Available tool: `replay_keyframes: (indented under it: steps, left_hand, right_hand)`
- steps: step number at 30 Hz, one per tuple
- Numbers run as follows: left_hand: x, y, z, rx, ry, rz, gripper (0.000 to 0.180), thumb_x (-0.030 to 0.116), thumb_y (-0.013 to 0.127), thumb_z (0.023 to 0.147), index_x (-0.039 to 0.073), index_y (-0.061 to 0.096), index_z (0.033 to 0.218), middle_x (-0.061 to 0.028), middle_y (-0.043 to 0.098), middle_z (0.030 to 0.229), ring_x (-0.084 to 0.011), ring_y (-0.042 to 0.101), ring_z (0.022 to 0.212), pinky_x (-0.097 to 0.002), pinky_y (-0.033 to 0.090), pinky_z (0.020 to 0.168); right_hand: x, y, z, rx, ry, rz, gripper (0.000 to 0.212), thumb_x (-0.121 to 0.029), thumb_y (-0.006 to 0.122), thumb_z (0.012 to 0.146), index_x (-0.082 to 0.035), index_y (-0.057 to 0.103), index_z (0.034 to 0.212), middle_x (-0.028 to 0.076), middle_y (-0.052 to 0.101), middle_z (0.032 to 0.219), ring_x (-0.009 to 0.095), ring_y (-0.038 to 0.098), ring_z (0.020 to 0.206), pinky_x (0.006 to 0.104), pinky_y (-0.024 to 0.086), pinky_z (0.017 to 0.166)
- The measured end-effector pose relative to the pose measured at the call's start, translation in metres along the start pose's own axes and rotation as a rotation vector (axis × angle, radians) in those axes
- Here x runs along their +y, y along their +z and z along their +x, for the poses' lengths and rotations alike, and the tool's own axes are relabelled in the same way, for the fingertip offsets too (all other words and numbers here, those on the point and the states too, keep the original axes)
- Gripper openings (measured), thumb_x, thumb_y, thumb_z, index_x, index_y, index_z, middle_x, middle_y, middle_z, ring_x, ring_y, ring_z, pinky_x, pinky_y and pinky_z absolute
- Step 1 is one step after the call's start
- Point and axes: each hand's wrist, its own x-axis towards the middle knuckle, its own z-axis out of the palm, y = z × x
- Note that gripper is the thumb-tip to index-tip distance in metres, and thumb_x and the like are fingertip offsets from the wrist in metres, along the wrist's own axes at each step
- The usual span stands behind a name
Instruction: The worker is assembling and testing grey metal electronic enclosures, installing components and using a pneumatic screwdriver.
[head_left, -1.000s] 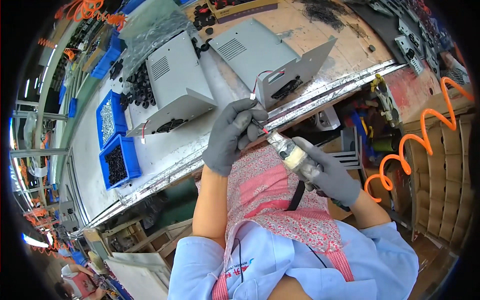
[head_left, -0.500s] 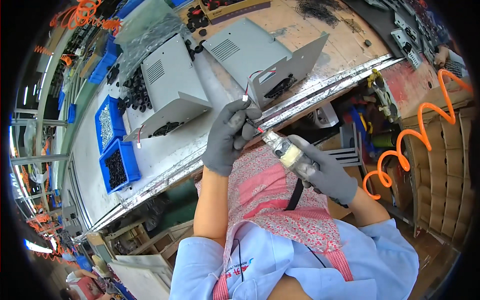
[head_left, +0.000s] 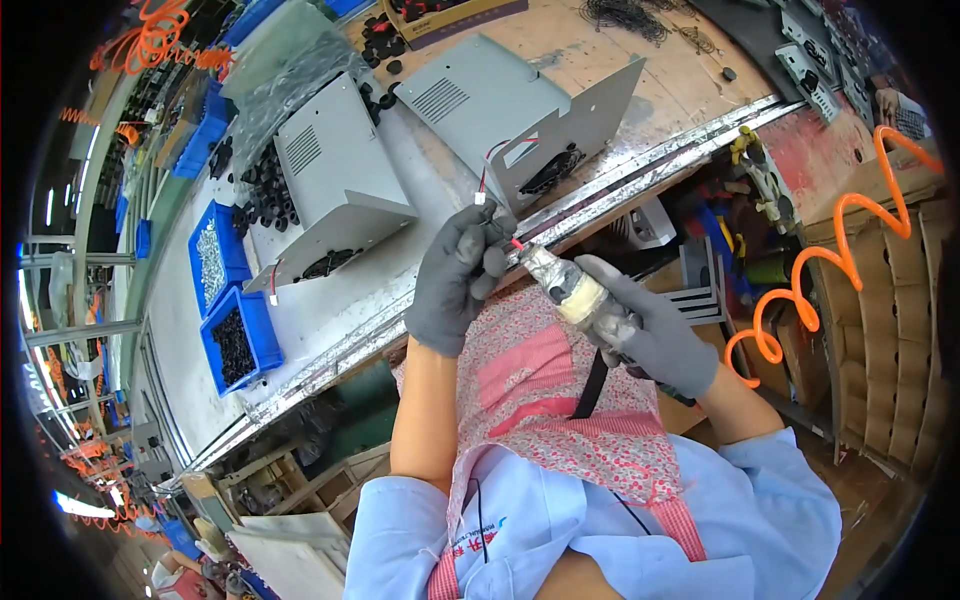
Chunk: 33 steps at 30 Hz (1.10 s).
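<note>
My right hand (head_left: 662, 338), in a grey glove, is wrapped round a power screwdriver (head_left: 578, 295) bound in pale, worn tape. Its red-tipped bit points up and left to the fingers of my left hand (head_left: 450, 278). Those gloved fingers are pinched together beside the bit; what they hold is too small and hidden to name. Just beyond them stands a bent grey metal housing (head_left: 485, 85) with vent slots, a black fan (head_left: 552, 168) on its upright side, and a red-and-black wire ending in a white connector (head_left: 480, 198).
Left of it lies a second grey housing (head_left: 335, 150). Blue bins hold silvery screws (head_left: 210, 262) and black screws (head_left: 232, 348). Black plastic parts (head_left: 268, 195) are heaped near a clear plastic bag (head_left: 290, 75). An orange coiled hose (head_left: 800, 275) hangs at the right, beside stacked cardboard (head_left: 890, 330).
The screwdriver's tip has shifted slightly up and left, closer to my left fingers. My left hand keeps its pinch, and the bench view has drifted slightly left.
</note>
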Motion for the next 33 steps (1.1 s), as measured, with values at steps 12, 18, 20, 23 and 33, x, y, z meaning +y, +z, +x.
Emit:
replay_keyframes:
  steps: [12,18,20,23,33]
  left_hand:
    - [0.024,0.005,0.055,-0.149,0.119,1.056,0.074,0.036,0.075,0.080,0.002,0.042,0.136,-0.0024,0.057,0.079,-0.0116,0.052,0.068,-0.0240,0.045,0.067]
    - [0.059,0.029,0.091,-0.432,-0.228,1.381,0.086,0.037,0.082,0.070,0.002,0.042,0.138,-0.0143,0.067,0.105,-0.0230,0.061,0.093,-0.0338,0.048,0.087]
    - [0.059,0.031,0.095,-0.425,-0.321,1.416,0.086,0.040,0.081,0.070,0.001,0.043,0.136,-0.0160,0.066,0.109,-0.0253,0.061,0.096,-0.0345,0.048,0.088]
    - [0.049,0.018,0.098,-0.506,-0.014,1.478,0.084,0.043,0.080,0.072,0.001,0.044,0.135,-0.0178,0.064,0.114,-0.0260,0.060,0.099,-0.0346,0.048,0.088]
    - [0.013,0.017,0.071,-0.085,0.218,1.546,0.053,0.032,0.074,0.080,0.003,0.058,0.121,-0.0148,0.067,0.105,-0.0246,0.063,0.091,-0.0348,0.049,0.082]
  right_hand:
    - [0.006,-0.013,-0.001,-0.108,-0.169,-0.033,0.063,-0.015,0.058,0.092,-0.003,0.029,0.147,0.008,0.050,0.133,0.012,0.050,0.113,0.0272,0.039,0.098]
    - [0.012,-0.016,-0.005,-0.073,-0.104,0.060,0.062,-0.013,0.056,0.092,-0.003,0.029,0.147,0.010,0.047,0.137,0.013,0.049,0.116,0.0279,0.038,0.101]
    - [0.013,-0.018,-0.004,-0.063,-0.124,0.066,0.062,-0.011,0.055,0.092,-0.003,0.028,0.147,0.010,0.046,0.139,0.013,0.048,0.118,0.0280,0.038,0.101]
    - [0.015,-0.020,-0.003,-0.056,-0.146,0.077,0.063,-0.009,0.056,0.091,-0.003,0.028,0.147,0.010,0.046,0.139,0.014,0.049,0.117,0.0283,0.038,0.101]
    - [0.010,-0.020,-0.007,0.011,-0.051,0.090,0.065,-0.014,0.058,0.091,-0.007,0.028,0.148,0.005,0.060,0.108,0.006,0.051,0.076,0.0214,0.045,0.066]
